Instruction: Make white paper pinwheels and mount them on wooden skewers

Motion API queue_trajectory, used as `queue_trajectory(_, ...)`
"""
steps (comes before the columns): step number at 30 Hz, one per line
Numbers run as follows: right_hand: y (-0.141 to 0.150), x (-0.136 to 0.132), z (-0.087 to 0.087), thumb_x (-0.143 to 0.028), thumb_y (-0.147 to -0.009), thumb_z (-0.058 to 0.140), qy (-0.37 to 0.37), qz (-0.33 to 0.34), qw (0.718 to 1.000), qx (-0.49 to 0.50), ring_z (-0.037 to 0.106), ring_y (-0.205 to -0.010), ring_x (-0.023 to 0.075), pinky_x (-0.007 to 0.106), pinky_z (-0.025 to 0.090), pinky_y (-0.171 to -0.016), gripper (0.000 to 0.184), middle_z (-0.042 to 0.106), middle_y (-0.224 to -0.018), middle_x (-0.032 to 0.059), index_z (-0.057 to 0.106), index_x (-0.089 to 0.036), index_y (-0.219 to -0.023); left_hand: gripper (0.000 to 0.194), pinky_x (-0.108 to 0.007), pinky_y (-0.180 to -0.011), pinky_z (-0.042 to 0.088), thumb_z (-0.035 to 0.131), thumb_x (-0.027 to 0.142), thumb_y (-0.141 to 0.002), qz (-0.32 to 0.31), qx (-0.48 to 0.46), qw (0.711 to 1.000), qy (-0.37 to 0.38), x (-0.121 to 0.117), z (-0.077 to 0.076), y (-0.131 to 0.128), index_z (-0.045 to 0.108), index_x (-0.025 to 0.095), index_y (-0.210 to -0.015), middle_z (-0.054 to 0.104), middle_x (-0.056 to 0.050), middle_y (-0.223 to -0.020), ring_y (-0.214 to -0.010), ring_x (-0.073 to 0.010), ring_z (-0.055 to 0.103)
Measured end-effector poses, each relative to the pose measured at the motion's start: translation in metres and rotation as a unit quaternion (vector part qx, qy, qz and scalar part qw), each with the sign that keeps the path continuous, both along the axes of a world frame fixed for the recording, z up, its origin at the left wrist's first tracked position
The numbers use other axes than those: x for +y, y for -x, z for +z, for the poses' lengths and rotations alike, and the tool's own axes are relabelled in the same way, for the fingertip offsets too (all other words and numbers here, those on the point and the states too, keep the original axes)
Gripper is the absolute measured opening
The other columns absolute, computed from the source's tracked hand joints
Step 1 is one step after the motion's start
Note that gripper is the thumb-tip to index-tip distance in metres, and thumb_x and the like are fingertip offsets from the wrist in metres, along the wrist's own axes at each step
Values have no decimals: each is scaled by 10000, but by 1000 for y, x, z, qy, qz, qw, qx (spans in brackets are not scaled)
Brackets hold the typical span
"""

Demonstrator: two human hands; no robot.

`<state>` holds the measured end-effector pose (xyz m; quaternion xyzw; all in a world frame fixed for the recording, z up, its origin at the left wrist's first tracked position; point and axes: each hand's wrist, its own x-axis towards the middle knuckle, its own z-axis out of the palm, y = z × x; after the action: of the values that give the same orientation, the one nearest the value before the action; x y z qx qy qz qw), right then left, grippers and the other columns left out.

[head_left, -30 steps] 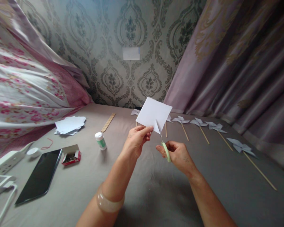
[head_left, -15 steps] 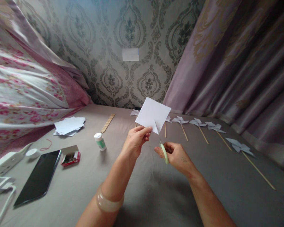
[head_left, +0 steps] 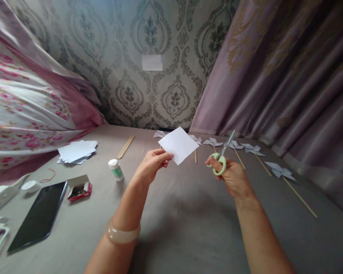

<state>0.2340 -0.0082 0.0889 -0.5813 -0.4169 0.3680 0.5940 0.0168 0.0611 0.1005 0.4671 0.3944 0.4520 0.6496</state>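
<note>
My left hand (head_left: 154, 164) pinches a square sheet of white paper (head_left: 179, 144) by its lower left edge, holding it up off the table with one corner pointing down. My right hand (head_left: 231, 173) grips a pair of scissors (head_left: 218, 164) with pale green handles, thumb and fingers in the loops. The blades point up and away, nearly closed, well to the right of the paper. Behind the paper and scissors, several white paper pinwheels (head_left: 251, 148) on wooden sticks lie in a row, partly covered by the paper and my right hand.
On the left lie a stack of white paper (head_left: 77, 151), thin wooden sticks (head_left: 126, 147), a white-capped bottle (head_left: 116, 170), a small red box of metal bits (head_left: 79, 190), a black phone (head_left: 38, 217) and a power strip (head_left: 1, 198). Curtains (head_left: 263, 76) hang at the right.
The scissors have come out of the cut near the paper's lower corner and moved right, swinging blades-up. My left hand has turned the paper, and the view has shifted slightly right.
</note>
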Motion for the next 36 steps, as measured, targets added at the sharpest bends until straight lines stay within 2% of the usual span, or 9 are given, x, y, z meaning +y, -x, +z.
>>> queue_trajectory(3,-5,-1,3,-492,-480,860,-3,-12,999,32,374,-473,60,203,279,-366,450,634,-700,25,689,-146,-712,140,-204,-484,310,748,233,-557,-69,39,997,-20,-4,2,0,660,129,-589,532,4,-545,-489,-66,425)
queue_trajectory(6,-7,-3,4,-445,-478,873,-3,1,998,59,365,-457,58,203,271,-368,423,561,-600,-28,687,-156,-725,102,-212,-484,292,720,237,-562,-115,72,990,-44,-6,3,-1,674,147,-579,542,-1,-552,-491,-78,410)
queue_trajectory(10,-10,-3,2,-440,-512,857,-2,20,998,63,348,-448,58,209,242,-370,377,487,-546,-58,659,-162,-671,81,-220,-487,275,687,239,-551,-141,116,980,-73,-7,2,-3,654,179,-508,526,2,-510,-499,-101,390)
queue_trajectory(17,-9,-5,4,-421,-516,828,14,34,999,28,362,-466,59,205,234,-372,356,539,-607,-40,676,-160,-704,89,-222,-469,238,669,271,-575,-181,160,966,-92,-8,0,-3,688,185,-560,544,3,-514,-493,-106,368)
queue_trajectory(21,-5,-5,6,-379,-489,834,10,20,999,45,361,-455,53,199,248,-371,349,507,-573,-63,649,-164,-693,110,-215,-470,242,706,267,-583,-170,129,974,-71,-7,-3,-5,662,170,-555,507,13,-519,-490,-88,365)
queue_trajectory(25,-1,1,4,-339,-494,831,-33,-26,993,106,365,-452,47,187,262,-363,327,480,-560,-78,622,-173,-684,286,-194,-472,264,791,351,-605,-143,0,990,-8,-7,-5,-12,594,148,-565,469,28,-542,-496,-63,397)
queue_trajectory(29,4,8,-2,-307,-483,836,-83,-90,977,173,379,-466,39,178,279,-356,333,509,-620,-74,608,-178,-689,376,-179,-469,278,822,432,-599,-107,-107,988,33,-9,-10,-25,590,139,-644,521,14,-624,-520,-51,426)
queue_trajectory(36,11,15,-12,-312,-475,852,-101,-136,959,226,387,-441,31,168,275,-346,363,523,-591,-81,604,-173,-700,362,-200,-480,266,862,359,-524,-62,-66,995,32,-18,-29,-53,676,115,-716,533,20,-632,-514,-39,400)
